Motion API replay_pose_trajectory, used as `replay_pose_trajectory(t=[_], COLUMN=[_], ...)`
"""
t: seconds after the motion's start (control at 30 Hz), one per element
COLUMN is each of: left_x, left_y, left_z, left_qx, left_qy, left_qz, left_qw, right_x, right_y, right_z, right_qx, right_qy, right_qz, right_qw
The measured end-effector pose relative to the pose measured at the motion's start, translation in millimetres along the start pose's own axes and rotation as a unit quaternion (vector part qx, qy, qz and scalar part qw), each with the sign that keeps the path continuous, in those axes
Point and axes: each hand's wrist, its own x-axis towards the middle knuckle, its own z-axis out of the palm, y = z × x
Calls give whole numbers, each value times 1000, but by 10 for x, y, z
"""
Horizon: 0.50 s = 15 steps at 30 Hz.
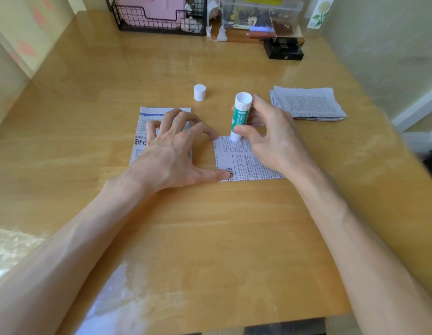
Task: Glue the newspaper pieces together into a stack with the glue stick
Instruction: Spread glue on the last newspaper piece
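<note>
Closest to me is the bare worktop [210, 238], with both forearms reaching over it. Then comes a newspaper piece [244, 160] lying flat near the middle. My left hand [171, 151] is spread wide with arched fingers and grips nothing: its thumb tip presses the near left corner of this piece and its forefinger tip touches the far left corner. The other fingers reach over a second piece [147, 117], which lies just to the left. My right hand [270, 134] has its thumb and fingers curled round the glue stick [240, 114]. The stick stands almost upright, with its lower end touching the far edge of the middle piece. Behind it, the white cap [199, 92] stands alone on the worktop. Further right, a pile [309, 102] of cut pieces lies well apart from the hands. At the far edge I see a wire rack [159, 18], a clear box [260, 13] and a black box [283, 50].
</note>
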Motion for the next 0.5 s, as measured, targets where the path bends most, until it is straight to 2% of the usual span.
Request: replay_pose_trajectory(t=[0.2,0.5], left_x=[-6,-4], left_y=[5,6], left_z=[-8,-4], left_qx=[-1,5], left_qy=[-1,-2], left_qz=[0,-2], left_qw=[1000,1000], right_x=[-14,-39], right_y=[50,52], right_z=[2,-61], right_qx=[-16,-21], right_qy=[-7,37], right_qz=[3,18], right_qw=[1000,999])
